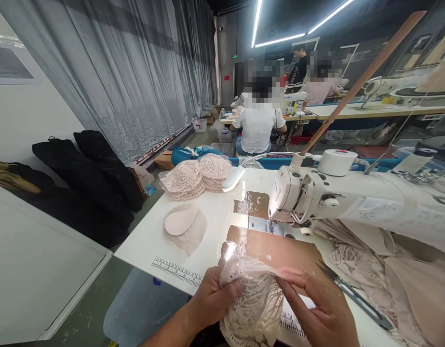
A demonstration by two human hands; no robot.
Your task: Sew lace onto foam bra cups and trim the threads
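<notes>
My left hand (211, 296) and my right hand (318, 306) both grip a piece of pale pink lace fabric (253, 299) at the near edge of the white sewing table (150, 241). The left thumb presses on the lace's left edge, and the right fingers pinch its upper right edge. The lace hangs down over the table edge between my hands. Just beyond it stands a white sewing machine (334, 193), its needle area above a brown taped patch on the table.
A pile of lace cups (196, 176) lies at the table's far left, a plain foam cup (181, 220) nearer. Scissors (352, 294) lie to the right, beside heaped fabric (406, 274). Black bags (88, 178) line the left wall. Other people sit at machines behind.
</notes>
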